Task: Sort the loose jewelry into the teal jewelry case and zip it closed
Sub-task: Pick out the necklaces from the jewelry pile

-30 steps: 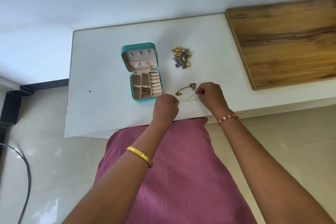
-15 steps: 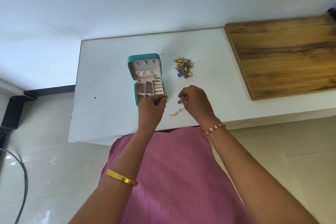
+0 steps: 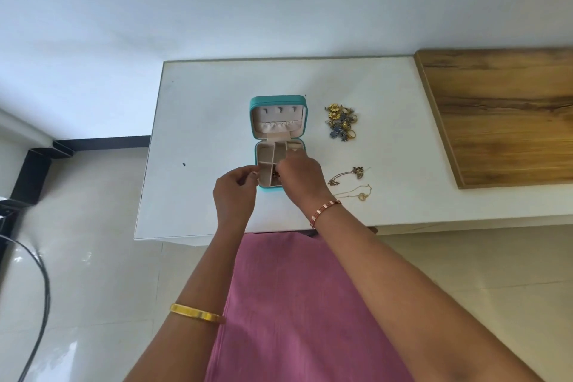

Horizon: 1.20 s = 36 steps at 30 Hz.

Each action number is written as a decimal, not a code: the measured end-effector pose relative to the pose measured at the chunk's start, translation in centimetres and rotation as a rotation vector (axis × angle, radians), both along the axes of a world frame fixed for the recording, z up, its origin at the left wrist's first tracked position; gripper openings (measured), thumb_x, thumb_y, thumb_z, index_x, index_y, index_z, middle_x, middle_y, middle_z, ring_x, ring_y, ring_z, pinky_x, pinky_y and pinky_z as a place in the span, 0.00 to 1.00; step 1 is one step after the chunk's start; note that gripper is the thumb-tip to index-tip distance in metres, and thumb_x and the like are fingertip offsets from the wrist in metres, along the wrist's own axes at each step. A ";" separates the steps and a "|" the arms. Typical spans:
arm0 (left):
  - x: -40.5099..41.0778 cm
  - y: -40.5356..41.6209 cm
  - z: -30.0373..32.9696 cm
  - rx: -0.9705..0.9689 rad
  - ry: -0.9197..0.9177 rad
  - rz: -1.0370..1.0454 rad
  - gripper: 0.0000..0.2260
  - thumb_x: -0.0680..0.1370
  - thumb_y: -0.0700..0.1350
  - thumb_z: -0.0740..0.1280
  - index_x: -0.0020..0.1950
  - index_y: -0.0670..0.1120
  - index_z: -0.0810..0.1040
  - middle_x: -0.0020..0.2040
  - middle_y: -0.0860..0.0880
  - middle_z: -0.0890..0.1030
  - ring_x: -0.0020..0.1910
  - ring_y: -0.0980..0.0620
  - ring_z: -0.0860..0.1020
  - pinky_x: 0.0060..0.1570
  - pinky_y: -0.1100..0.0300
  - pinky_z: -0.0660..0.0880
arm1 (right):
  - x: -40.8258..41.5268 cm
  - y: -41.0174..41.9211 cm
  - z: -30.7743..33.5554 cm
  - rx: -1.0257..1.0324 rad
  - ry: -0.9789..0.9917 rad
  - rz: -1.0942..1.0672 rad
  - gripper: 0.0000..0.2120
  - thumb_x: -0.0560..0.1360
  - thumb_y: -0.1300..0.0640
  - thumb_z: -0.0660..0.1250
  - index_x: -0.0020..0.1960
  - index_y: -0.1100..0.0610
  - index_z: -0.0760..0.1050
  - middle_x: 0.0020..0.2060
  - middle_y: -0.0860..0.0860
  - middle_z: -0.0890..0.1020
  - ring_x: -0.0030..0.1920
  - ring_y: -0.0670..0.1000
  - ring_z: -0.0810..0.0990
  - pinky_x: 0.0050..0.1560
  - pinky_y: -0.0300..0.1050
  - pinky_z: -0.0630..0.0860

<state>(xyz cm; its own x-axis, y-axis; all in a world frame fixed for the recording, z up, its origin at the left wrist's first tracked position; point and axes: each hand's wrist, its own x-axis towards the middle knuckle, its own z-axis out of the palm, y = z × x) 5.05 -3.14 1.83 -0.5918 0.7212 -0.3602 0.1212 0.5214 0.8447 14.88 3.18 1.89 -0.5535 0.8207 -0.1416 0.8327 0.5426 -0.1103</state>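
White table [image 3: 198, 121] edge nears case [image 3: 278, 98], hands [image 3: 299, 175].

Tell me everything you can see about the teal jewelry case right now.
The teal jewelry case is small, square with rounded corners, and lies open on the white table. Its raised lid is lined pale beige, with three small hooks above a gathered pocket. The base has beige dividers forming compartments. The right hand reaches into the near part of the base, covering its right side; the left hand is at its near left corner. The zipper is not discernible.

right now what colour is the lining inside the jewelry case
Pale beige-pink lining inside the teal jewelry case, seen best in the head view.
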 end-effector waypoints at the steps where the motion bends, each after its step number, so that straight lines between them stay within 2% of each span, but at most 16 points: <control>1: 0.0 0.0 -0.2 0.001 -0.009 0.006 0.10 0.76 0.39 0.63 0.53 0.44 0.82 0.49 0.45 0.84 0.50 0.46 0.81 0.56 0.47 0.76 | -0.3 0.0 0.3 0.039 -0.017 0.023 0.06 0.68 0.66 0.71 0.45 0.64 0.81 0.43 0.60 0.81 0.46 0.59 0.80 0.39 0.45 0.77; 2: 0.0 0.0 -0.4 0.002 -0.020 0.011 0.11 0.76 0.39 0.63 0.53 0.44 0.82 0.49 0.45 0.84 0.50 0.46 0.81 0.57 0.47 0.76 | -0.5 0.1 0.4 0.059 -0.051 0.027 0.08 0.58 0.64 0.78 0.35 0.62 0.81 0.33 0.57 0.81 0.37 0.57 0.81 0.31 0.41 0.75; 3: 0.1 0.0 -0.4 0.002 -0.030 0.013 0.11 0.76 0.38 0.62 0.53 0.44 0.82 0.49 0.46 0.84 0.50 0.46 0.81 0.57 0.47 0.76 | -0.7 0.2 0.2 0.077 -0.079 0.053 0.12 0.49 0.62 0.81 0.27 0.59 0.80 0.26 0.54 0.79 0.30 0.55 0.80 0.25 0.38 0.73; 5: 0.2 -0.1 -0.6 -0.002 -0.045 0.016 0.11 0.76 0.39 0.62 0.53 0.44 0.82 0.49 0.46 0.84 0.50 0.47 0.81 0.57 0.47 0.76 | -0.9 0.7 -0.5 0.068 -0.093 0.060 0.13 0.43 0.61 0.81 0.23 0.58 0.78 0.23 0.53 0.77 0.27 0.54 0.78 0.22 0.37 0.70; 7: 0.2 -0.2 -0.6 -0.001 -0.062 0.021 0.11 0.76 0.39 0.62 0.53 0.45 0.82 0.49 0.46 0.84 0.50 0.47 0.81 0.57 0.47 0.76 | -0.7 0.8 -0.8 0.094 -0.068 0.073 0.12 0.47 0.63 0.81 0.25 0.61 0.78 0.23 0.54 0.78 0.27 0.55 0.79 0.22 0.38 0.71; 9: 0.1 -0.3 -0.5 0.005 -0.076 0.029 0.11 0.76 0.39 0.62 0.52 0.45 0.82 0.49 0.46 0.84 0.50 0.47 0.81 0.57 0.47 0.76 | -0.5 0.9 -0.8 0.105 -0.031 0.120 0.09 0.54 0.67 0.79 0.29 0.65 0.79 0.27 0.58 0.79 0.30 0.59 0.79 0.24 0.41 0.73; 11: 0.0 -0.3 -0.3 0.012 -0.083 0.035 0.11 0.76 0.39 0.62 0.52 0.45 0.82 0.49 0.45 0.84 0.50 0.46 0.81 0.57 0.47 0.76 | -0.5 1.0 -1.1 0.065 0.014 0.157 0.04 0.68 0.68 0.69 0.41 0.68 0.80 0.37 0.63 0.81 0.41 0.62 0.80 0.35 0.47 0.76; 13: -0.1 -0.3 -0.1 0.020 -0.083 0.039 0.10 0.76 0.39 0.62 0.52 0.44 0.82 0.48 0.46 0.84 0.50 0.46 0.81 0.57 0.47 0.76 | -0.1 1.4 -1.6 -0.002 0.107 0.111 0.09 0.74 0.65 0.62 0.50 0.67 0.78 0.46 0.63 0.80 0.49 0.61 0.77 0.41 0.46 0.71; 16: -0.1 -0.4 0.3 0.037 -0.090 0.037 0.10 0.76 0.38 0.62 0.50 0.46 0.82 0.45 0.47 0.83 0.48 0.46 0.81 0.56 0.47 0.77 | 0.4 1.6 -1.3 -0.187 0.390 -0.085 0.08 0.74 0.62 0.64 0.44 0.66 0.79 0.43 0.62 0.80 0.43 0.56 0.76 0.40 0.41 0.66; 19: 0.1 -0.3 1.0 0.059 -0.113 0.016 0.11 0.76 0.37 0.61 0.48 0.49 0.81 0.46 0.47 0.83 0.48 0.45 0.80 0.56 0.47 0.76 | 1.2 1.4 0.1 -0.431 0.723 -0.350 0.04 0.73 0.63 0.66 0.41 0.63 0.78 0.38 0.57 0.80 0.39 0.51 0.75 0.39 0.39 0.71; 21: 0.5 -0.1 1.5 0.081 -0.126 -0.015 0.13 0.76 0.36 0.60 0.53 0.47 0.81 0.51 0.46 0.83 0.52 0.46 0.79 0.59 0.49 0.75 | 1.6 1.0 1.7 -0.618 0.932 -0.468 0.02 0.75 0.65 0.64 0.43 0.61 0.76 0.37 0.55 0.80 0.37 0.51 0.78 0.42 0.40 0.78; 23: 1.0 0.1 2.2 0.098 -0.131 -0.075 0.15 0.76 0.34 0.59 0.57 0.44 0.79 0.55 0.46 0.82 0.55 0.49 0.79 0.60 0.55 0.73 | 2.1 0.7 3.2 -0.764 1.090 -0.500 0.04 0.76 0.66 0.62 0.44 0.62 0.74 0.36 0.56 0.80 0.34 0.51 0.80 0.40 0.42 0.80; 25: 1.6 0.2 3.2 0.134 -0.130 -0.147 0.15 0.77 0.34 0.59 0.58 0.45 0.79 0.55 0.46 0.82 0.53 0.51 0.78 0.56 0.58 0.73 | 2.5 0.5 4.7 -0.836 1.190 -0.503 0.07 0.77 0.67 0.60 0.43 0.61 0.73 0.36 0.58 0.81 0.32 0.51 0.81 0.39 0.42 0.81; 28: 2.3 0.4 4.4 0.178 -0.123 -0.218 0.14 0.78 0.36 0.59 0.59 0.45 0.78 0.54 0.45 0.82 0.51 0.49 0.79 0.54 0.55 0.75 | 3.2 0.4 6.4 -0.875 1.281 -0.506 0.08 0.78 0.66 0.58 0.42 0.59 0.72 0.35 0.58 0.81 0.32 0.52 0.82 0.40 0.45 0.82; 30: 2.6 0.3 5.2 0.203 -0.138 -0.221 0.12 0.78 0.37 0.61 0.59 0.44 0.79 0.52 0.45 0.82 0.50 0.49 0.79 0.52 0.56 0.75 | 3.7 0.2 7.4 -0.862 1.302 -0.503 0.08 0.78 0.66 0.59 0.43 0.60 0.73 0.34 0.57 0.82 0.31 0.51 0.82 0.38 0.43 0.82; 36: 3.9 -0.5 6.9 0.223 -0.246 -0.267 0.09 0.76 0.38 0.65 0.55 0.43 0.80 0.43 0.48 0.82 0.42 0.54 0.80 0.51 0.61 0.75 | 5.7 -0.5 8.8 -0.602 1.129 -0.493 0.04 0.74 0.64 0.67 0.47 0.62 0.79 0.33 0.52 0.79 0.28 0.44 0.76 0.34 0.34 0.76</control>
<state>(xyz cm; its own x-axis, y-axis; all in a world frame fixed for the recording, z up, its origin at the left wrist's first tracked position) 8.93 -3.67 8.69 -0.2897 0.9136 -0.2854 0.0084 0.3006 0.9537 20.58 2.67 10.68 -0.2763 0.9369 -0.2143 0.2252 -0.1537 -0.9621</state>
